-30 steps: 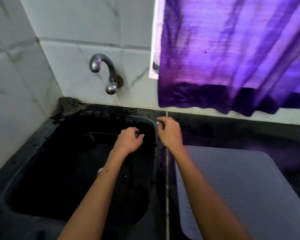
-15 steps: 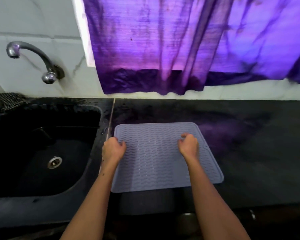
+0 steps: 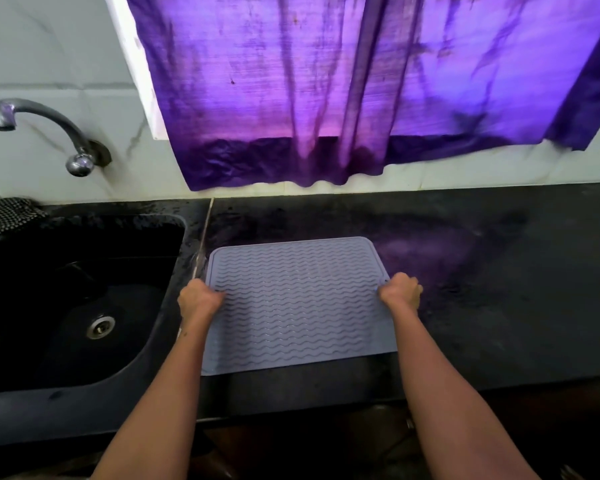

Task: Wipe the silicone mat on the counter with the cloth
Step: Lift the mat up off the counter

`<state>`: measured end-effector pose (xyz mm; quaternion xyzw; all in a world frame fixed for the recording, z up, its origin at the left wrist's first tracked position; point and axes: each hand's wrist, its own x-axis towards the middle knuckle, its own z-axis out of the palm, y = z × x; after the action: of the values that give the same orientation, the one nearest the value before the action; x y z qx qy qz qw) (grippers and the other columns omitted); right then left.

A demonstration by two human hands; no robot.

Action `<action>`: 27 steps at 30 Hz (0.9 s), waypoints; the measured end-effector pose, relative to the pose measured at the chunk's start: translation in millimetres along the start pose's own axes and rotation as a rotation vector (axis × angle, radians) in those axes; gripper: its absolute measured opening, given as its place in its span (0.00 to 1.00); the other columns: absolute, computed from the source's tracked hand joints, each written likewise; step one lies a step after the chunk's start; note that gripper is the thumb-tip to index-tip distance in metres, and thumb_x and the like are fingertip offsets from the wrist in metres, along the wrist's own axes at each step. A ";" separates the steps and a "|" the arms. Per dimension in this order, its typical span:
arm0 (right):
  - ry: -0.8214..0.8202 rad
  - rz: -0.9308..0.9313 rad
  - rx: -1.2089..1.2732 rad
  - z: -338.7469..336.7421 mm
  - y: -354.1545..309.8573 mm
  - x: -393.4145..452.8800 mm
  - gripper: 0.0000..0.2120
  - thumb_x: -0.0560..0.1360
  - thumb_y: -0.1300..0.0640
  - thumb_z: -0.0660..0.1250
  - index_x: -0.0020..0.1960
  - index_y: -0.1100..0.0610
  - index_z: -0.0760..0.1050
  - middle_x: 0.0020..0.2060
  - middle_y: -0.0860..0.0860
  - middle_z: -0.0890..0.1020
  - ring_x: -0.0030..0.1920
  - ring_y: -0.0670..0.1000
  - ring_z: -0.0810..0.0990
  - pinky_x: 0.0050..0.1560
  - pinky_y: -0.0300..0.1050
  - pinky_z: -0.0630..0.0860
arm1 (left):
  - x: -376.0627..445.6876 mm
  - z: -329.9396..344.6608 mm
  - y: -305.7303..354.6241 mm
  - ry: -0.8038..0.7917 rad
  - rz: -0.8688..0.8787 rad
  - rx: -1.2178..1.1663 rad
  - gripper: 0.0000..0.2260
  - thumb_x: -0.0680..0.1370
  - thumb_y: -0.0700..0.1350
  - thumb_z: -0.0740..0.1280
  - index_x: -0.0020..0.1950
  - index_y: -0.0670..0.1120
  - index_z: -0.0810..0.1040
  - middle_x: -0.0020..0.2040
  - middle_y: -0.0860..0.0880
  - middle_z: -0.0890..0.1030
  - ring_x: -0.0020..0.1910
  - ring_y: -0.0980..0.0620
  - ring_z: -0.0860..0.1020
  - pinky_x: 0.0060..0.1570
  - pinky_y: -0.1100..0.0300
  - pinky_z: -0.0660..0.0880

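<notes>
Hands (image 3: 200, 299) (image 3: 399, 292) on mat (image 3: 298, 303) edges

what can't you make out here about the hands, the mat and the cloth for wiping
- Head view: fingertips of the left hand and right hand are curled out of sight at the silicone mat's side edges, so how they grip it is unclear.
- The checkered cloth behind the sink is partly hidden by the sink's corner.
- The sink's far-left interior is too dark to read.
</notes>
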<state>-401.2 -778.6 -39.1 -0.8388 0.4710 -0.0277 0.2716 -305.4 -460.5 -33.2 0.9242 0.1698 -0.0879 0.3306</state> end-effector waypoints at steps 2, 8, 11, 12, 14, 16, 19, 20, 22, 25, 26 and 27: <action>-0.028 0.020 0.014 -2.5 -0.5 5.0 0.22 0.75 0.52 0.67 0.65 0.62 0.71 0.65 0.61 0.68 0.64 0.62 0.68 0.62 0.54 0.71 | 3.1 0.0 1.3 -0.008 -0.024 0.001 0.19 0.71 0.44 0.72 0.57 0.35 0.77 0.59 0.34 0.77 0.61 0.35 0.74 0.58 0.46 0.74; -0.113 0.093 0.119 -6.2 -4.8 16.3 0.25 0.73 0.53 0.71 0.64 0.65 0.71 0.62 0.62 0.74 0.61 0.63 0.75 0.58 0.53 0.74 | 10.2 3.6 -0.1 0.005 -0.070 -0.016 0.20 0.69 0.44 0.75 0.56 0.34 0.77 0.58 0.34 0.77 0.60 0.35 0.74 0.58 0.44 0.74; -0.068 0.118 0.141 -2.0 -5.9 18.5 0.17 0.76 0.57 0.67 0.61 0.64 0.73 0.60 0.62 0.76 0.59 0.62 0.76 0.54 0.50 0.74 | 13.0 3.8 -0.5 0.020 -0.095 -0.073 0.19 0.68 0.45 0.76 0.53 0.35 0.78 0.55 0.35 0.79 0.57 0.36 0.76 0.56 0.46 0.75; -0.058 0.126 0.148 -0.9 -6.9 18.9 0.15 0.76 0.58 0.66 0.60 0.64 0.73 0.59 0.62 0.77 0.59 0.61 0.77 0.53 0.50 0.74 | 14.0 3.9 -1.0 0.024 -0.096 -0.091 0.18 0.69 0.45 0.75 0.52 0.35 0.79 0.54 0.35 0.80 0.56 0.36 0.77 0.55 0.47 0.75; -0.034 0.141 0.159 0.2 -9.0 20.0 0.14 0.76 0.60 0.64 0.60 0.64 0.74 0.59 0.62 0.77 0.58 0.62 0.77 0.53 0.50 0.75 | 15.2 4.6 -1.8 0.031 -0.083 -0.116 0.15 0.70 0.46 0.74 0.52 0.37 0.81 0.54 0.36 0.81 0.56 0.37 0.77 0.55 0.48 0.74; -0.001 0.158 0.175 -0.5 -12.0 20.5 0.13 0.77 0.62 0.62 0.60 0.64 0.75 0.58 0.62 0.77 0.58 0.62 0.77 0.52 0.51 0.75 | 15.1 5.7 -2.8 0.048 -0.074 -0.140 0.13 0.72 0.46 0.72 0.54 0.40 0.82 0.55 0.37 0.81 0.57 0.37 0.78 0.56 0.49 0.74; 0.055 0.150 0.200 0.1 -17.9 21.0 0.13 0.77 0.63 0.58 0.59 0.64 0.76 0.57 0.63 0.78 0.56 0.63 0.78 0.50 0.51 0.75 | 15.5 4.6 -2.3 0.071 -0.080 -0.175 0.12 0.73 0.45 0.71 0.54 0.43 0.82 0.55 0.38 0.81 0.57 0.38 0.77 0.56 0.49 0.74; 0.071 0.141 0.201 0.0 -20.5 20.1 0.14 0.77 0.64 0.57 0.58 0.63 0.76 0.57 0.63 0.78 0.56 0.63 0.78 0.50 0.51 0.75 | 15.7 3.1 -1.4 0.066 -0.081 -0.183 0.11 0.73 0.46 0.71 0.53 0.43 0.82 0.56 0.38 0.81 0.57 0.38 0.77 0.56 0.49 0.74; 0.105 0.115 0.186 -1.7 -27.0 17.7 0.14 0.77 0.64 0.57 0.58 0.62 0.77 0.57 0.63 0.78 0.56 0.63 0.77 0.52 0.52 0.75 | 16.9 -1.7 1.0 0.054 -0.082 -0.188 0.11 0.72 0.45 0.72 0.52 0.44 0.82 0.56 0.39 0.81 0.58 0.38 0.77 0.57 0.49 0.74; 0.151 0.045 0.157 -9.4 -40.5 13.9 0.14 0.76 0.64 0.58 0.57 0.60 0.78 0.58 0.62 0.78 0.57 0.63 0.77 0.53 0.52 0.74 | 17.9 -12.9 6.8 0.049 -0.083 -0.214 0.10 0.72 0.44 0.72 0.52 0.44 0.82 0.57 0.40 0.80 0.58 0.40 0.77 0.58 0.51 0.74; 0.162 0.015 0.150 -13.3 -45.7 12.5 0.14 0.76 0.64 0.59 0.58 0.59 0.78 0.58 0.62 0.78 0.57 0.63 0.77 0.53 0.52 0.74 | 17.8 -16.5 9.5 0.050 -0.081 -0.223 0.09 0.72 0.44 0.72 0.51 0.44 0.81 0.57 0.41 0.80 0.58 0.40 0.77 0.58 0.52 0.74; 0.172 -0.020 0.146 -17.2 -52.3 10.8 0.14 0.77 0.64 0.59 0.58 0.58 0.79 0.58 0.61 0.78 0.57 0.63 0.77 0.53 0.52 0.74 | 17.0 -20.6 12.1 0.053 -0.074 -0.232 0.08 0.72 0.43 0.72 0.49 0.44 0.81 0.56 0.41 0.81 0.58 0.41 0.77 0.59 0.52 0.74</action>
<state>-359.9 -773.3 -1.5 -0.8160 0.4810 -0.1365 0.2900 -284.1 -451.8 -15.0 0.8748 0.2215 -0.0556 0.4273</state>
